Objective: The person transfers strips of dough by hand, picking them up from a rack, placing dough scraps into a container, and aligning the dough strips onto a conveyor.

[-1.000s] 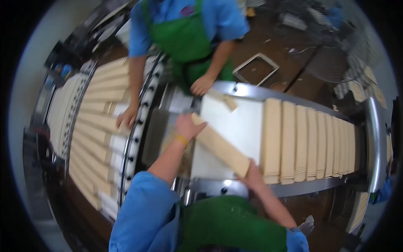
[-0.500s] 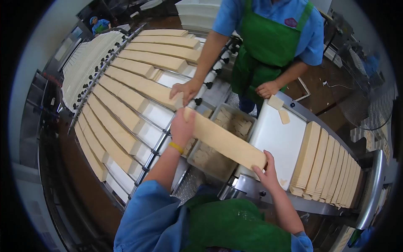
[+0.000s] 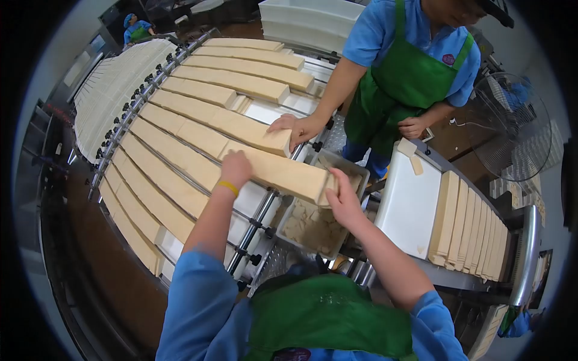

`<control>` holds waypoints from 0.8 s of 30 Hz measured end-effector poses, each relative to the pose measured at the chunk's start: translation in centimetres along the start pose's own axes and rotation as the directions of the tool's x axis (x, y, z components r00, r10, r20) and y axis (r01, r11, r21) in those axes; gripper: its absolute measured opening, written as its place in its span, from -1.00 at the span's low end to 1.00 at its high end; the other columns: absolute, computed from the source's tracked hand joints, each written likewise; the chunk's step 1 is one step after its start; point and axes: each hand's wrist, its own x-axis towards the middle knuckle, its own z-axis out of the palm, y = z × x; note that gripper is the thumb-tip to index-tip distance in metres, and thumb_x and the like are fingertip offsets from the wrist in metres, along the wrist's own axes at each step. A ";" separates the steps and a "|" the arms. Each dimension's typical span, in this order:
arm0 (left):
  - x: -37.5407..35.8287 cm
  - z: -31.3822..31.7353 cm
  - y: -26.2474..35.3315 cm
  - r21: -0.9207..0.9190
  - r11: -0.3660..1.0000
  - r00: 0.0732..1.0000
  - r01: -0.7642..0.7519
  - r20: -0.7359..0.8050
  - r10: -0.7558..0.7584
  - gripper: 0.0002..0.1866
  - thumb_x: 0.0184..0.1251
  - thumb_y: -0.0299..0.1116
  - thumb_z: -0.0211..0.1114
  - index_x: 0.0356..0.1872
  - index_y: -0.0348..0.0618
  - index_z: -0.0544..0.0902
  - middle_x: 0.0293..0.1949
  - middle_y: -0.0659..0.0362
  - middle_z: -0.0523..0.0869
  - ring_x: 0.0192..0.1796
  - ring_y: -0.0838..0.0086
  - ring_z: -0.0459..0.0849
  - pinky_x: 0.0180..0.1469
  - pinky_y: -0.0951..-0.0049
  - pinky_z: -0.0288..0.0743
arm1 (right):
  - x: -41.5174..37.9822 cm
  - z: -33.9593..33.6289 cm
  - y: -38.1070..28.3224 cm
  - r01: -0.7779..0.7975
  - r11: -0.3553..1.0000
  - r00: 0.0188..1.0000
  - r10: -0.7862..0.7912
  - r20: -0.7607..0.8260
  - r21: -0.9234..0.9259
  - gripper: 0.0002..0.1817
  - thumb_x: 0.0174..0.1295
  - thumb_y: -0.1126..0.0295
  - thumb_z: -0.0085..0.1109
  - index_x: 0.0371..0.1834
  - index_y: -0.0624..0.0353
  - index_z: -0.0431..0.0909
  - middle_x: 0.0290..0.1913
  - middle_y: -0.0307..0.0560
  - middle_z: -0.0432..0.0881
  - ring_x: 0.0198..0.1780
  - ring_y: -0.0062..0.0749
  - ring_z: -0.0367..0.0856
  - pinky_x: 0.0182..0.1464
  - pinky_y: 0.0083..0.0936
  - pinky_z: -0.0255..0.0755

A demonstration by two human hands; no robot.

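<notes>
My left hand [image 3: 236, 169], with a yellow band at the wrist, grips the left part of a long pale stack of flat sheets [image 3: 280, 172]. At the stack's right end, my right hand [image 3: 344, 198] wraps its fingers round the end. The stack lies in a lane of the slatted rack [image 3: 247, 198], its right end sticking out over a bin [image 3: 307, 227] of broken pieces. Just behind it, a co-worker's hand [image 3: 299, 129] rests on the end of the neighbouring stack [image 3: 241, 127].
Several more pale stacks [image 3: 159, 174] fill the rack lanes to the left. At the right, a white work surface [image 3: 406, 204] holds small pieces and a row of upright stacks [image 3: 466, 222]. A co-worker in a green apron [image 3: 403, 78] stands across from me.
Both my hands have moved left, and the stack I hold now lies in a rack lane instead of spanning towards the white surface. The co-worker's hand has shifted slightly right on its stack.
</notes>
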 end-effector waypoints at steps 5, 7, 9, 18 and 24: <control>-8.0 -3.7 9.6 -0.268 0.945 0.963 -0.187 -0.240 0.122 -0.61 0.21 -0.23 0.21 -0.15 -0.43 0.47 -0.09 -0.25 0.56 -0.04 -0.08 0.53 0.03 0.04 0.40 | 0.8 3.0 -0.3 -0.022 0.996 0.999 0.017 -0.052 -0.090 -0.46 0.23 0.42 0.02 0.31 0.25 0.25 0.17 0.29 0.43 0.20 0.12 0.43 0.26 -0.26 0.29; -7.9 -2.5 11.2 -0.296 0.936 0.949 -0.191 -0.301 0.098 -0.50 0.18 -0.22 0.26 -0.04 -0.50 0.41 -0.04 -0.29 0.52 0.03 -0.12 0.48 0.09 0.05 0.36 | 0.5 3.3 0.5 -0.053 0.994 0.997 0.047 -0.064 -0.095 -0.45 0.21 0.43 0.02 0.31 0.25 0.26 0.17 0.30 0.44 0.21 0.11 0.43 0.28 -0.26 0.29; -8.1 -1.8 11.2 -0.349 0.914 0.945 -0.205 -0.315 0.092 -0.39 0.16 -0.21 0.30 0.08 -0.53 0.36 -0.01 -0.30 0.50 0.07 -0.16 0.46 0.14 0.05 0.34 | 0.4 4.2 2.9 0.004 0.992 0.995 -0.016 -0.098 -0.128 -0.46 0.19 0.46 0.01 0.29 0.28 0.26 0.16 0.30 0.42 0.23 0.11 0.40 0.31 -0.26 0.25; -7.4 -1.4 8.1 -0.719 0.691 0.953 -0.076 -0.255 -0.161 -0.56 0.23 -0.31 0.31 0.03 -0.41 0.48 -0.01 -0.15 0.52 0.07 0.09 0.48 0.16 0.20 0.35 | -0.7 5.2 2.0 0.012 0.998 0.991 -0.021 -0.136 -0.068 -0.47 0.17 0.49 0.02 0.26 0.23 0.26 0.13 0.21 0.42 0.20 -0.01 0.43 0.26 -0.29 0.29; -9.5 -1.3 3.0 -0.926 0.320 0.885 -0.201 -0.312 -0.346 -0.72 0.42 -0.33 0.12 -0.05 -0.37 0.53 -0.19 0.02 0.58 -0.15 0.31 0.54 0.02 0.36 0.43 | -3.0 10.0 -1.8 0.003 0.999 1.000 -0.003 -0.001 0.053 -0.49 0.20 0.44 0.09 0.24 0.20 0.23 0.07 0.19 0.39 0.10 0.00 0.45 0.19 -0.25 0.31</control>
